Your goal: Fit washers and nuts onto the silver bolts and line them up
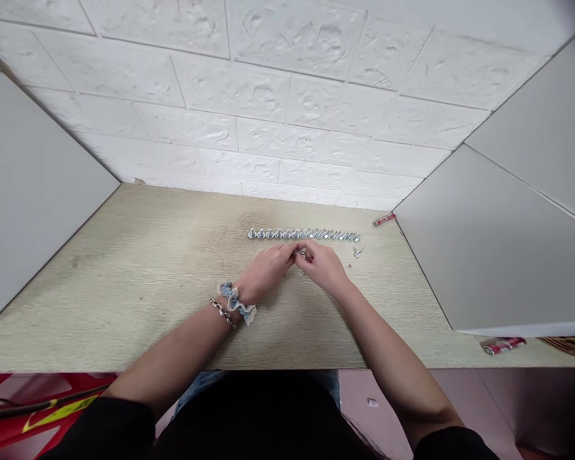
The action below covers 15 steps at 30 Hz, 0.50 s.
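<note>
My left hand point(269, 269) and my right hand point(323, 267) meet over the middle of the table, fingertips pinched together. Between them shows a bit of a small silver screw point(301, 252), mostly covered by the fingers. Just beyond my hands, a long row of silver screws point(287, 234) runs left to right, close together; those on the left stand upright on their heads. One or two loose screws point(358, 253) lie to the right of my right hand. Another tiny metal piece point(303, 273) sits below my fingers, partly hidden.
A white brick-patterned wall point(263, 89) closes off the back of the wooden table point(124, 255). Grey panels stand at left point(38, 172) and right point(483, 236). One red battery point(384, 220) lies by the right panel, another battery point(505, 345) near the front right edge.
</note>
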### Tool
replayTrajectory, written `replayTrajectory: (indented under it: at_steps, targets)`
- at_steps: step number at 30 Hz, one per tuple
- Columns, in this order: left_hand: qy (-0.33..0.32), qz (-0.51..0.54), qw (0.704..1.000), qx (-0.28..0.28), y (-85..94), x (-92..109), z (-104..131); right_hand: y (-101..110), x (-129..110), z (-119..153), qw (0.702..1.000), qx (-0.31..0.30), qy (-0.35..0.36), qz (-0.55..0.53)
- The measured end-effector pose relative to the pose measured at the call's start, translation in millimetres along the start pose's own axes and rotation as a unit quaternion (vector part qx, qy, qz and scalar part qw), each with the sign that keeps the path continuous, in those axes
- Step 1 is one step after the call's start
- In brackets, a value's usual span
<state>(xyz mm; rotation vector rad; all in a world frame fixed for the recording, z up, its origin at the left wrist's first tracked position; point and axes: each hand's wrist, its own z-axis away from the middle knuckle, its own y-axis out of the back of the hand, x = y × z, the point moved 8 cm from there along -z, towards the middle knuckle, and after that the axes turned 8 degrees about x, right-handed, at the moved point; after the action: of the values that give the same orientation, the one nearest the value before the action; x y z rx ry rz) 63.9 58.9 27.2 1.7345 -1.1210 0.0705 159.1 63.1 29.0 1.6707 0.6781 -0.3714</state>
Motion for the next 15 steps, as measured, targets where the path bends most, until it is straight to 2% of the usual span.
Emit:
replayTrajectory:
  at_steps: [10, 12, 15]
  targets:
    - [0.016, -0.022, 1.0, -0.007, 7.3, -1.9, -4.7, -4.2, 4.7, -0.7, 0.999, 0.007, 0.007, -0.042]
    - [0.029, -0.031, 0.999, 0.007, 13.7, -4.5, -7.4, -1.2, 4.2, -0.8, 0.999, 0.019, 0.011, -0.048]
    - [0.05, -0.044, 0.996, 0.057, 31.2, -14.1, -12.8, 6.5, 5.6, -1.6, 0.997, 0.05, 0.012, -0.059]
